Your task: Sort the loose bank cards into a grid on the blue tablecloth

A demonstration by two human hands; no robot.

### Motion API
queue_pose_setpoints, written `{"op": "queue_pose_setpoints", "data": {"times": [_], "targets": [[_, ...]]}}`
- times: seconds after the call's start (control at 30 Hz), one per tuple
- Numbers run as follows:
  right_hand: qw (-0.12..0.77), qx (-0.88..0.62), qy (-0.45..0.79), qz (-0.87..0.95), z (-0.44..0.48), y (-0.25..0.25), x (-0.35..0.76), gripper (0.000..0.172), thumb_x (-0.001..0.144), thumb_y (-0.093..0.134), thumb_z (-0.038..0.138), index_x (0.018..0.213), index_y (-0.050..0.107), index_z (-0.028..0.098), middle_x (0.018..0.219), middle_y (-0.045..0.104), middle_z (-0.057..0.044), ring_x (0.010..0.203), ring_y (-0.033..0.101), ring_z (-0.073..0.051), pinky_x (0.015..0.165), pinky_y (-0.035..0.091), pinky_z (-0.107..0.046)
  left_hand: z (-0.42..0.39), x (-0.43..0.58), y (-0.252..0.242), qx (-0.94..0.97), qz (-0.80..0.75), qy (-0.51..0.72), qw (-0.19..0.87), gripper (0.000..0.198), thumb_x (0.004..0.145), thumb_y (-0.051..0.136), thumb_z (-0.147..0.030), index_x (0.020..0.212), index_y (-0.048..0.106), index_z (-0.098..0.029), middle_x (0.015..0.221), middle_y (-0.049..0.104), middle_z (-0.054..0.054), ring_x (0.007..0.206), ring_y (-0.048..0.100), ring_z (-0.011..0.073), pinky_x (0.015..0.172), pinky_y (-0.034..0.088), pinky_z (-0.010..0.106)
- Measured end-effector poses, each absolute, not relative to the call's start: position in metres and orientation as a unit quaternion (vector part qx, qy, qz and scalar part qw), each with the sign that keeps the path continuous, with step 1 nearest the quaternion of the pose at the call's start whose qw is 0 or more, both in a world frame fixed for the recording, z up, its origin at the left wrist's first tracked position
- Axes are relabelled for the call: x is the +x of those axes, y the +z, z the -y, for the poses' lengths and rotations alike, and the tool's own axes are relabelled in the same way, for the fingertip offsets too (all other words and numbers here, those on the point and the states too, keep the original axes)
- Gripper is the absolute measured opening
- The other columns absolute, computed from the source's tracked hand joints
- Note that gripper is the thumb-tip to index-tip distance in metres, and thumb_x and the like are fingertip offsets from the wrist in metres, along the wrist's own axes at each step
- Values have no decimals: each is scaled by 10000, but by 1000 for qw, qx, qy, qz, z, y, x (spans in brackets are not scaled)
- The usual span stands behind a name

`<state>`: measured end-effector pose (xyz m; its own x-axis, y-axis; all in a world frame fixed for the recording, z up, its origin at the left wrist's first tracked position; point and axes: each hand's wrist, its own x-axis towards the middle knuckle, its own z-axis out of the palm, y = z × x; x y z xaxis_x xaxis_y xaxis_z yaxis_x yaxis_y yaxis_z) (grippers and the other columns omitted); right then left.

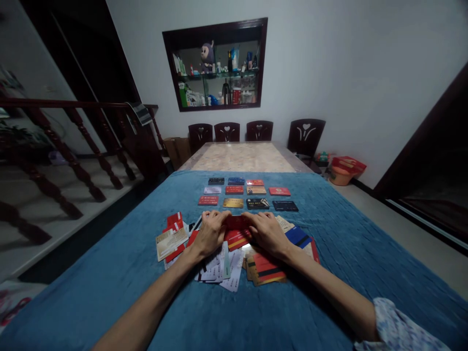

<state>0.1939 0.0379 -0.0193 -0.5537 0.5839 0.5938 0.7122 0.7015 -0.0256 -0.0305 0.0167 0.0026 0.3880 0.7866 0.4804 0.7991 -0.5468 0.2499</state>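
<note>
As the left hand and right hand gripped a red card, apparently aligning it, the next move likely required placement by the card rows beyond the hands.

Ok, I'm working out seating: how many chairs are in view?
4. Beyond the far end of the table stand a left chair, a middle chair and a right chair; a fourth chair is near its far right corner. More may be hidden.

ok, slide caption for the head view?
Left hand and right hand hold a red card amid scattered cards, before three rows of cards on a blue cloth.
</note>
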Motion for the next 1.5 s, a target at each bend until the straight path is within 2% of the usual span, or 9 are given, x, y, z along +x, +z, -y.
{"op": "queue_pose_setpoints", "data": {"times": [0.47,0.6,0.77,0.93,1.2,1.5], "targets": [[269,-388,-99,876,-37,-14,193,522,865,603,167,1368,467,180,1115,680,-125,978,567,-261,855,361,-391,-15,-26,7,-817,500,-287,-8,472,835,443,-46,1257,539,-234,1111,673,56,1060,565,230,984,305,437],[270,-400,-94,871,-38,-13,193,519,873,579,170,1378,464,150,1128,678,-139,993,555,-268,865,357,-393,-14,-25,9,-811,514,-279,-22,425,829,503,-83,1232,549,-213,1178,666,67,1094,557,244,992,311,445],[275,-401,-67,871,-39,-9,195,535,864,553,146,1387,447,116,1166,659,-147,1016,541,-259,869,363,-379,-13,-25,9,-812,518,-268,-22,501,799,562,-97,1286,512,-200,1235,643,90,1135,533,266,989,317,460],[272,-392,-61,877,-40,-5,198,525,853,608,231,1355,482,143,1138,635,-146,1027,511,-272,834,380,-381,-12,-26,11,-816,517,-259,-14,520,798,580,-119,1307,508,-196,1177,644,97,1138,514,282,987,322,474],[286,-388,-66,874,-38,-2,201,535,795,660,232,1309,525,172,1262,558,-158,1134,442,-303,868,399,-416,-14,-28,9,-824,510,-247,8,505,794,589,-131,1292,519,-182,1181,624,114,1155,502,300,987,326,499],[248,-415,-50,874,-36,7,202,528,787,665,266,1297,548,190,1271,559,-150,1136,427,-307,864,392,-424,-20,-28,16,-839,497,-217,43,474,786,595,-153,1254,531,-190,1306,539,137,1245,438,321,1009,314,527]]}}
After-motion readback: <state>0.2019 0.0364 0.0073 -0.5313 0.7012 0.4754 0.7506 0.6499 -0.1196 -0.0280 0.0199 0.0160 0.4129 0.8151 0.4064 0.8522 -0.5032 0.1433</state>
